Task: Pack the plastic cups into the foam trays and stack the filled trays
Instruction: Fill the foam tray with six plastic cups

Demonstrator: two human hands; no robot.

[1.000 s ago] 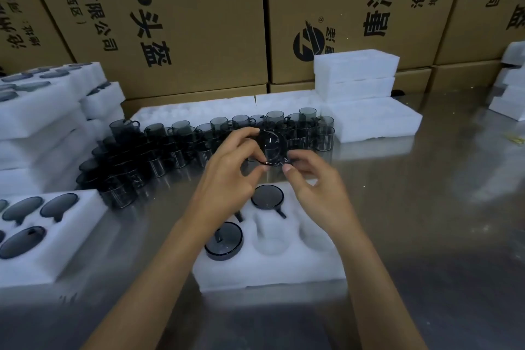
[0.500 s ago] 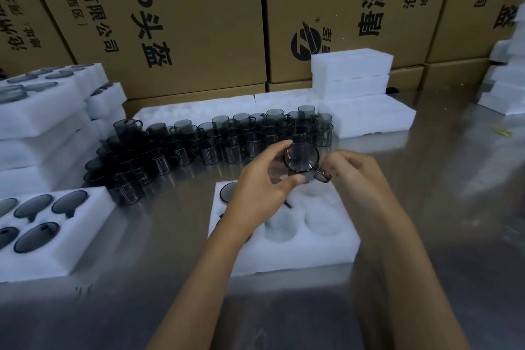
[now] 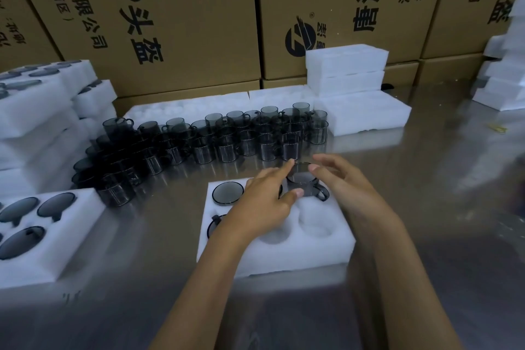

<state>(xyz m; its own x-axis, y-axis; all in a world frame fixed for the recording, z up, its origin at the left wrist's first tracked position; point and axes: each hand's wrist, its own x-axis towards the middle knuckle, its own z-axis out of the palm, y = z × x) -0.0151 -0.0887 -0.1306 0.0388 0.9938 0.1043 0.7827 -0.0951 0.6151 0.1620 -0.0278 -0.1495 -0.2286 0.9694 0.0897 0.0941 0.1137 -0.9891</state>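
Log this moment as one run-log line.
step: seating cup in far-right pocket of foam tray | left hand: fingertips on cup | right hand: open beside it | near pockets: two unfilled

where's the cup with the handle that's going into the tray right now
In the head view, just right of centre: the cup sits in the far right pocket of the foam tray, between the left hand and right hand.

A foam tray (image 3: 284,253) lies on the desk (image 3: 426,207) at the centre, with one cup (image 3: 228,192) in its far-left pocket and another cup (image 3: 305,185) in its far-right pocket. Behind it stands a crowd of loose cups (image 3: 216,136), and behind those a row of cardboard boxes (image 3: 184,23). To the left lies a filled tray (image 3: 56,244); stacked empty trays (image 3: 346,71) sit behind on the right.
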